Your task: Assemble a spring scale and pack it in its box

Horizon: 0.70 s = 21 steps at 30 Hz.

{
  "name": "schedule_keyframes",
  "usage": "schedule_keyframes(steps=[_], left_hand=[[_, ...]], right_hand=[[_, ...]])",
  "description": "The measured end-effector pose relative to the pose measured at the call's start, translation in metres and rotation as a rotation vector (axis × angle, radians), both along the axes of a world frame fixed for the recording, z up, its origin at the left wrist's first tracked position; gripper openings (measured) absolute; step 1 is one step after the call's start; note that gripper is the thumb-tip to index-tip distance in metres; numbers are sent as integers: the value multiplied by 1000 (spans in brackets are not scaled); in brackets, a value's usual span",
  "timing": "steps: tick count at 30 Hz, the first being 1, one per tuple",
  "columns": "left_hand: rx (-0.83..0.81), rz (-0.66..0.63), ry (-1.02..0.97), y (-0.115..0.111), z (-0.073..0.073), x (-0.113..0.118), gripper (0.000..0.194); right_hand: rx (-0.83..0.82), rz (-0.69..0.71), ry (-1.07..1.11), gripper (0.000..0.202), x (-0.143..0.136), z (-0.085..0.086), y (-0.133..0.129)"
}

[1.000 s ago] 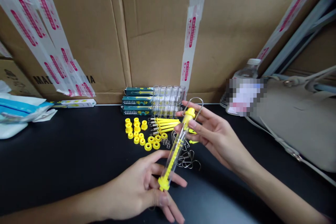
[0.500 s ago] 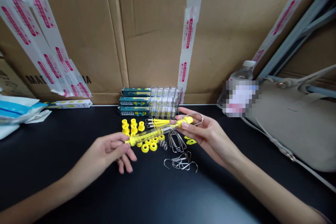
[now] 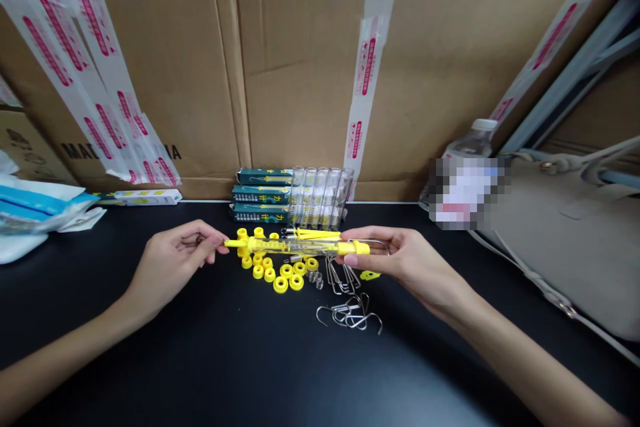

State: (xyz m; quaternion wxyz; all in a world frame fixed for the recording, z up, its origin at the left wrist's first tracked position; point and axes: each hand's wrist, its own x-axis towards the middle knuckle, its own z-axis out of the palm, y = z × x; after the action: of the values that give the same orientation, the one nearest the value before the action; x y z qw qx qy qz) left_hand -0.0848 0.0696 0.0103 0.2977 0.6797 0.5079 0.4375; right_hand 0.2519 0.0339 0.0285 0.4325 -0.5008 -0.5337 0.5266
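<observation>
A clear tubular spring scale (image 3: 280,246) with yellow ends is held level above the black table, a coil spring showing inside it. The fingertips of my left hand (image 3: 175,260) pinch the thin yellow rod that sticks out of its left end. On the other end, my right hand (image 3: 405,260) grips the yellow cap, beside a bent metal wire loop. Beneath the tube lie several yellow collars (image 3: 281,284), yellow rods (image 3: 315,234) and small clear rings (image 3: 315,279). Metal wire loops (image 3: 340,277) and S-shaped hooks (image 3: 350,313) rest nearer to me.
Behind the parts, several clear tubes (image 3: 320,197) lean by stacked green boxes (image 3: 260,196). A large cardboard box (image 3: 300,80) backs the table (image 3: 240,367). On the right are a plastic bottle (image 3: 467,143) and a beige bag (image 3: 570,233); plastic packaging (image 3: 45,203) lies left.
My left hand has drawn left and up, and more of the yellow rod shows outside the tube. The spring scale has swung from slanted to nearly level. The view has shifted slightly.
</observation>
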Motion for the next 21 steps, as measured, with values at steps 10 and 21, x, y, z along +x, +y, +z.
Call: schedule_keyframes(steps=[10, 21], left_hand=[[-76, -121, -20, -9, 1, 8, 25], [-213, -183, -179, -22, 3, 23, 26]], right_hand=[[192, 67, -252, 33, -7, -4, -14], [717, 76, -567, 20, -14, -15, -16]])
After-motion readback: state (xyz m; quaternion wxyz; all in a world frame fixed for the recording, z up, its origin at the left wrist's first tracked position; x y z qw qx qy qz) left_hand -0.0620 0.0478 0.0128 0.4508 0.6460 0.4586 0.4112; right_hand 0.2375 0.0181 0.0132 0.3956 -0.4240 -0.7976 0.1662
